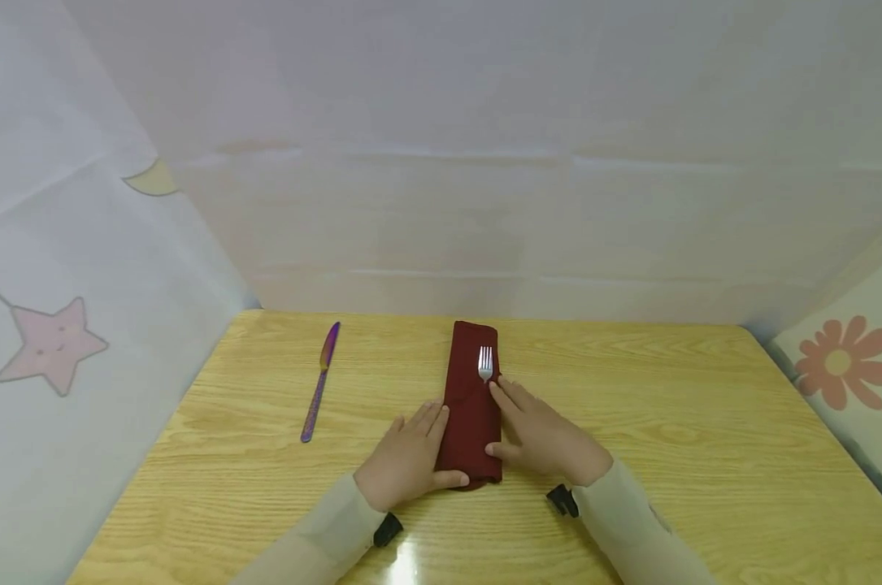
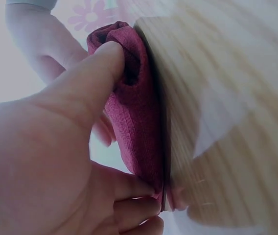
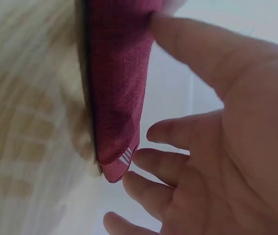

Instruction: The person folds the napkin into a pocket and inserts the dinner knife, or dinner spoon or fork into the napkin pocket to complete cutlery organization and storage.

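Note:
A dark red cloth napkin [image 1: 471, 431], folded into a long narrow strip, lies on the table between both hands. A silver fork [image 1: 486, 362] shows its tines on the napkin's far half; the rest of it is hidden in the fold. Along the napkin's left edge my left hand [image 1: 406, 457] rests its extended fingers, while its thumb [image 2: 97, 66] presses on the rolled near end. My right hand [image 1: 546, 435] is at the right edge, fingers spread and mostly straight. Its thumb [image 3: 188, 39] touches the cloth, and the fingertips lie close to the fork.
To the left on the wooden table [image 1: 667, 406] lies a knife [image 1: 319, 386] with a purple and gold sheen. Pale cloth walls [image 1: 484, 162] stand behind the table and at both sides, printed with a pink star [image 1: 54, 345] and a flower [image 1: 846, 363].

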Demonstrator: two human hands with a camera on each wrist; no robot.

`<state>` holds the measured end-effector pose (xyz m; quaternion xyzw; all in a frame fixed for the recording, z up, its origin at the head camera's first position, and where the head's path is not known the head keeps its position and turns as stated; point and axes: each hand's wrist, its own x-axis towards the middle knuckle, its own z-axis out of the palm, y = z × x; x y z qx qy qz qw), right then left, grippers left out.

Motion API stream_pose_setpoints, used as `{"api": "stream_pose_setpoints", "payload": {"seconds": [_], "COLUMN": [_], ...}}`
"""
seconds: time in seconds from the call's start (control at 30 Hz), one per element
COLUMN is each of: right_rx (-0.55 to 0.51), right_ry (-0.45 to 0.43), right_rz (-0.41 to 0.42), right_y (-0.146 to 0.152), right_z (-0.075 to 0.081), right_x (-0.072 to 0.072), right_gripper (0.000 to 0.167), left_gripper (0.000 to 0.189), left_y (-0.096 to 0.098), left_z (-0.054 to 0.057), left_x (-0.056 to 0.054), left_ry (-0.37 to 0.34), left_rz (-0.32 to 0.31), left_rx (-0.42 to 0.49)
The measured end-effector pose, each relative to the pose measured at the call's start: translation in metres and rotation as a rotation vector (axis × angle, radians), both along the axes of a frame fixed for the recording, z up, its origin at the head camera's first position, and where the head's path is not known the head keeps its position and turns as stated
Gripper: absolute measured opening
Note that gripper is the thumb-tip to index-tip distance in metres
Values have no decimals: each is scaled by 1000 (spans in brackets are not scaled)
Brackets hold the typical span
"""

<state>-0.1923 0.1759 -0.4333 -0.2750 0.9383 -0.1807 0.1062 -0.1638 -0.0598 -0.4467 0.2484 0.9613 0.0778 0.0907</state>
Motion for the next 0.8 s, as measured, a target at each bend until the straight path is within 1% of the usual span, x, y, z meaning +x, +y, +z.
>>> {"api": "stream_pose_setpoints", "payload": {"seconds": [0.17, 0.27, 0.33, 0.4, 0.5, 0.57, 0.67, 0.73, 0.8], "right_rx": [60, 79, 85, 93, 95, 98, 98, 92, 80], "right_ry": [17, 16, 16, 13, -1, -7, -7, -4, -6], "right_rz": [17, 7, -5, -12, -12, -6, 3, 9, 12], "right_y": [0, -1, -1, -1, -1, 0, 1, 1, 1], "right_z": [-2, -5, -8, -10, -12, -13, -14, -14, -14], "right_x": [7, 8, 7, 6, 4, 3, 2, 2, 2], "right_gripper": [87, 91, 92, 93, 94, 94, 94, 94, 95], "left_gripper": [99, 97, 94, 90, 79, 70, 57, 51, 47], "left_y": [0, -3, -6, -12, -27, -40, -64, -80, -96], "left_z": [2, 6, 12, 21, 34, 40, 44, 43, 41], "left_x": [0, -1, -4, -8, -18, -27, -42, -52, -60], "left_ry": [12, 32, 51, 82, 166, 250, 365, 400, 389], "left_rz": [1, 10, 24, 43, 68, 95, 165, 239, 306], "left_rx": [-11, -8, 14, 50, 111, 155, 235, 290, 346]}}
